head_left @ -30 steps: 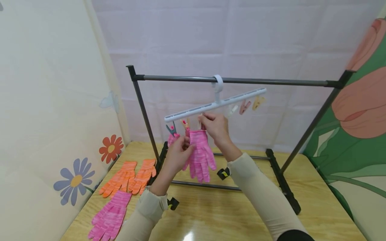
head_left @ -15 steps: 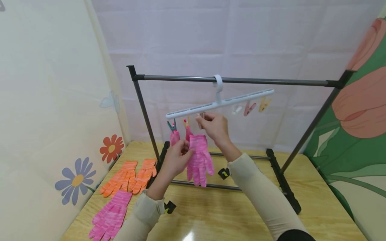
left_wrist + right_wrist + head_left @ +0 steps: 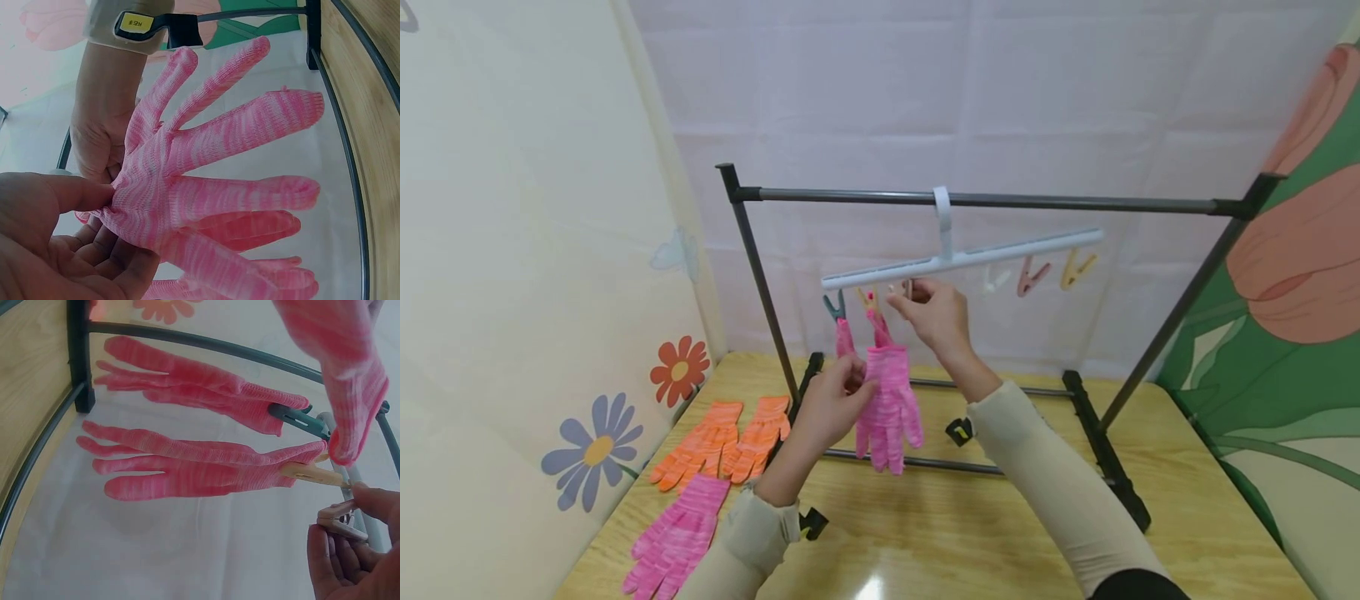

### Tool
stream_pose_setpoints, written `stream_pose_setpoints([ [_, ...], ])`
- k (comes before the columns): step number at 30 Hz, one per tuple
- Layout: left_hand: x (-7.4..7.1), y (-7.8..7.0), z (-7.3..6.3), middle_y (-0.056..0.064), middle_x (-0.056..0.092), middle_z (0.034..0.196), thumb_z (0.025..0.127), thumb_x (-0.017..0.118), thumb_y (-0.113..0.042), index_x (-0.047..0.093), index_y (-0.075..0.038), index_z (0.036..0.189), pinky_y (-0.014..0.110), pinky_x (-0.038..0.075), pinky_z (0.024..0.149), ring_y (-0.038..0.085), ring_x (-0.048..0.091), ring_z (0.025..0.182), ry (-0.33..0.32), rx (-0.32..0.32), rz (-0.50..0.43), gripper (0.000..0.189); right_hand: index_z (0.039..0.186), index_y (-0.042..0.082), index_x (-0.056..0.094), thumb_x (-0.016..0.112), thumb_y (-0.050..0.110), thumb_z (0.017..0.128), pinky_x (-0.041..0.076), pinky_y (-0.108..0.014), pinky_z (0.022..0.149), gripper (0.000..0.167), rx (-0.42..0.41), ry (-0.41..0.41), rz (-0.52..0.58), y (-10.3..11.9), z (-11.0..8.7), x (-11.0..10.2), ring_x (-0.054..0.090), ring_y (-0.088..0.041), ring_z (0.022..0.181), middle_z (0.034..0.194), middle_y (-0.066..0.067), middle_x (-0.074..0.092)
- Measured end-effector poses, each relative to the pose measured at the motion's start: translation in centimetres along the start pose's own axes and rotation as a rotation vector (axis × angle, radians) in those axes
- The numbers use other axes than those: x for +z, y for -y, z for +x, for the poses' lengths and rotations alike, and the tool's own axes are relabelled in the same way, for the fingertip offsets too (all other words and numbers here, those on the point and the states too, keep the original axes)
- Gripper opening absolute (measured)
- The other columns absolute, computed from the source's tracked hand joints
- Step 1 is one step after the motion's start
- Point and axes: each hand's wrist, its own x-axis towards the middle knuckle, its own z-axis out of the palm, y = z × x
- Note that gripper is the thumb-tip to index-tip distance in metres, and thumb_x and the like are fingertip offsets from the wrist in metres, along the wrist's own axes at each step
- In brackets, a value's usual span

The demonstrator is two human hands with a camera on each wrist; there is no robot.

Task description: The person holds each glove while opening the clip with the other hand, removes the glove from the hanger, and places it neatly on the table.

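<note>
My left hand pinches a pink striped glove by its side, thumb against fingers; the glove's fingers point down. Just above it, my right hand pinches a pale brownish clothespin under the white hanger. In the right wrist view the held glove's cuff is apart from that clothespin. Two other pink gloves hang at the hanger's left end: one glove in a teal clothespin, the other glove in a yellow clothespin.
A dark metal rack carries the hanger. White, pink and yellow clothespins dangle from its right half. On the wooden table, orange gloves and another pink glove lie at left.
The held glove has moved down and slightly left, away from the right hand's clothespin. The hanger has turned, its right end shifting right and slightly down. The right hand stays nearly in place.
</note>
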Motion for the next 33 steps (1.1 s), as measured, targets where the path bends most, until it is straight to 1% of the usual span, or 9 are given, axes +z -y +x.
stream_pose_setpoints([
  [6, -0.2, 0.4, -0.2, -0.001, 0.069, 0.091, 0.096, 0.069, -0.018, 0.062, -0.014, 0.098, 0.033, 0.055, 0.074, 0.015, 0.064, 0.084, -0.011, 0.0, 0.019, 0.009, 0.105, 0.008, 0.076, 0.083, 0.034, 0.084, 0.054, -0.036, 0.075, 0.034, 0.019, 0.014, 0.0, -0.1, 0.2, 0.0, 0.071, -0.024, 0.09, 0.098, -0.008, 0.077],
  [11, -0.3, 0.8, -0.4, 0.001, 0.069, 0.092, 0.096, 0.069, -0.018, 0.061, -0.013, 0.097, 0.034, 0.055, 0.073, 0.016, 0.064, 0.085, -0.014, -0.015, 0.009, 0.01, 0.106, 0.011, 0.073, 0.084, 0.033, 0.084, 0.056, -0.039, 0.081, 0.033, 0.036, 0.017, 0.03, -0.3, 0.5, 0.1, 0.07, -0.023, 0.095, 0.101, -0.007, 0.075],
  [17, -0.5, 1.4, -0.8, 0.0, 0.069, 0.093, 0.097, 0.069, -0.019, 0.064, -0.011, 0.104, 0.033, 0.056, 0.073, 0.016, 0.066, 0.087, -0.018, -0.034, 0.014, 0.012, 0.109, 0.011, 0.072, 0.085, 0.029, 0.083, 0.058, -0.037, 0.08, 0.034, 0.042, 0.022, 0.09, -0.6, 0.8, 0.7, 0.07, -0.022, 0.097, 0.101, -0.007, 0.074],
  [23, -0.7, 1.4, -1.2, 0.0, 0.069, 0.092, 0.096, 0.07, -0.019, 0.063, -0.012, 0.102, 0.034, 0.055, 0.073, 0.017, 0.067, 0.087, -0.035, -0.039, 0.022, 0.011, 0.112, 0.006, 0.074, 0.084, 0.023, 0.085, 0.059, -0.033, 0.076, 0.034, 0.052, 0.019, 0.169, -0.7, 0.9, 1.1, 0.072, -0.021, 0.094, 0.101, -0.01, 0.075],
  [28, -0.9, 1.4, -1.3, 0.0, 0.07, 0.091, 0.096, 0.069, -0.02, 0.064, -0.012, 0.101, 0.035, 0.055, 0.075, 0.017, 0.067, 0.089, -0.044, -0.064, 0.019, 0.011, 0.111, 0.002, 0.073, 0.083, 0.019, 0.086, 0.059, -0.031, 0.08, 0.032, 0.082, 0.044, 0.244, -0.3, 0.9, 1.1, 0.071, -0.021, 0.094, 0.103, -0.011, 0.075],
  [30, -1.0, 1.4, -1.4, 0.0, 0.07, 0.091, 0.096, 0.07, -0.02, 0.064, -0.011, 0.101, 0.036, 0.056, 0.076, 0.018, 0.068, 0.089, -0.049, -0.07, 0.016, 0.011, 0.11, 0.001, 0.073, 0.083, 0.018, 0.086, 0.059, -0.031, 0.082, 0.031, 0.094, 0.054, 0.256, -0.2, 0.9, 1.1, 0.07, -0.021, 0.095, 0.104, -0.012, 0.075],
  [33, -1.0, 1.5, -1.5, 0.0, 0.07, 0.091, 0.096, 0.07, -0.019, 0.065, -0.011, 0.1, 0.036, 0.056, 0.077, 0.019, 0.068, 0.089, -0.056, -0.069, 0.01, 0.011, 0.109, 0.003, 0.074, 0.083, 0.018, 0.086, 0.058, -0.032, 0.082, 0.029, 0.105, 0.057, 0.237, -0.1, 0.9, 1.1, 0.069, -0.021, 0.096, 0.104, -0.012, 0.075],
])
